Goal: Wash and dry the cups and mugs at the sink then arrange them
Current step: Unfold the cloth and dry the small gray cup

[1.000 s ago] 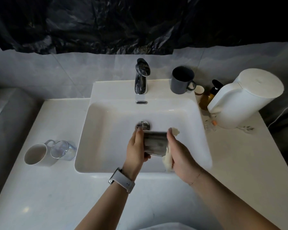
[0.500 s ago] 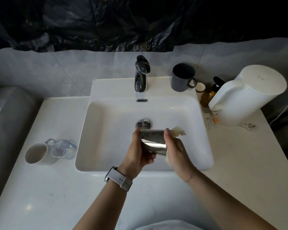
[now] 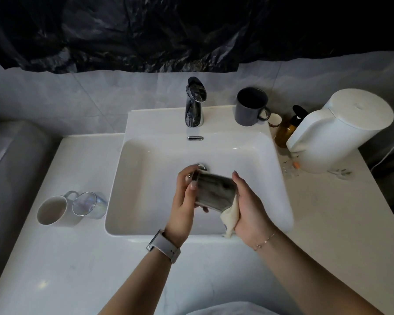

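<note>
Over the white sink (image 3: pixel 146 169) I hold a shiny steel cup (image 3: pixel 215 192) on its side. My left hand (image 3: pixel 184 201) grips its left end, fingers curled round the rim. My right hand (image 3: pixel 248 205) holds a cream cloth (image 3: pixel 231 218) against the cup's right end and underside. A white mug (image 3: pixel 55 211) and a clear glass cup (image 3: pixel 88 204) stand on the counter left of the sink. A dark grey mug (image 3: pixel 250 106) stands on the sink's back ledge, right of the tap.
The chrome tap (image 3: pixel 194 103) stands at the back centre with no water running. A white kettle (image 3: pixel 337 130), an amber pump bottle (image 3: pixel 287 129) and a small white pot (image 3: pixel 275 120) crowd the right back corner. Small bits lie on the counter near the kettle.
The steel cup has turned between my hands. The cloth, earlier sticking out above my right fingers, now hangs below the cup under my right palm. Both hands stayed over the basin.
</note>
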A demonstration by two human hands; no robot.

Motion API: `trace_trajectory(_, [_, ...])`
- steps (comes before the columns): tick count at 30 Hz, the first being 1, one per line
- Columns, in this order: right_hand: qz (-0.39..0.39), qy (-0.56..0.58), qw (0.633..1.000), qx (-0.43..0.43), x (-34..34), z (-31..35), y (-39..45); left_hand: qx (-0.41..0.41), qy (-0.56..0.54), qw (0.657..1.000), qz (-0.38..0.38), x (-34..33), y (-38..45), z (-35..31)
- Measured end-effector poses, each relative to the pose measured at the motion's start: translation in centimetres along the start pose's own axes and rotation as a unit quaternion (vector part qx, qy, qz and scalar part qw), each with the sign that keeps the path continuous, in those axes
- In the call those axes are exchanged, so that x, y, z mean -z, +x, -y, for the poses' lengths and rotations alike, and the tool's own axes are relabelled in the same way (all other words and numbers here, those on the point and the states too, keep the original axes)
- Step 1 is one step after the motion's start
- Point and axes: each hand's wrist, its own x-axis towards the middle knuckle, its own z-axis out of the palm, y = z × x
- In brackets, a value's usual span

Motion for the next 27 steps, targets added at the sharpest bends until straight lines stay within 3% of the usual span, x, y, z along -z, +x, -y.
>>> trace_trajectory(3, [0.013,-0.065,0.995,0.072,-0.6,-0.8,0.0,0.174,-0.201,0.963,-0.029,-1.8,-0.5,-0.6])
trace_trajectory(5, [0.025,-0.102,0.992,0.072,-1.0,-1.7,-0.2,0.222,-0.268,0.937,-0.03,-2.7,-0.7,-1.2])
trace_trajectory(8, [0.038,-0.123,0.989,0.072,-0.7,-2.8,-0.5,0.214,-0.273,0.935,-0.07,-2.8,0.0,-1.3])
trace_trajectory(11, [-0.047,-0.182,0.979,0.078,0.4,-2.3,-1.1,0.203,-0.29,0.929,-0.109,-1.7,1.5,-1.1])
trace_trajectory(16, [-0.127,-0.157,0.951,0.235,1.5,0.3,-3.3,0.241,-0.33,0.904,-0.128,0.7,2.8,-0.4])
trace_trajectory(18, [-0.073,-0.232,0.92,0.308,0.8,0.6,-3.4,0.268,-0.328,0.901,-0.1,0.6,2.7,-0.5])
trace_trajectory(20, [0.04,-0.349,0.873,0.34,0.1,0.2,-2.1,0.278,-0.312,0.906,-0.061,-0.2,2.5,-0.7])
trace_trajectory(22, [0.105,-0.47,0.797,0.363,-0.3,-1.0,0.2,0.266,-0.292,0.918,-0.034,-0.9,2.2,-0.5])
trace_trajectory(24, [0.112,-0.541,0.737,0.389,-0.4,-1.6,2.2,0.25,-0.263,0.931,-0.024,-1.5,1.8,-0.2])
trace_trajectory(25, [0.104,-0.541,0.742,0.382,-0.6,-1.5,2.9,0.248,-0.239,0.939,-0.028,-1.6,1.7,-0.3])
trace_trajectory(27, [0.099,-0.492,0.803,0.322,-0.9,-1.2,3.4,0.255,-0.188,0.948,-0.042,-1.6,1.6,-0.9])
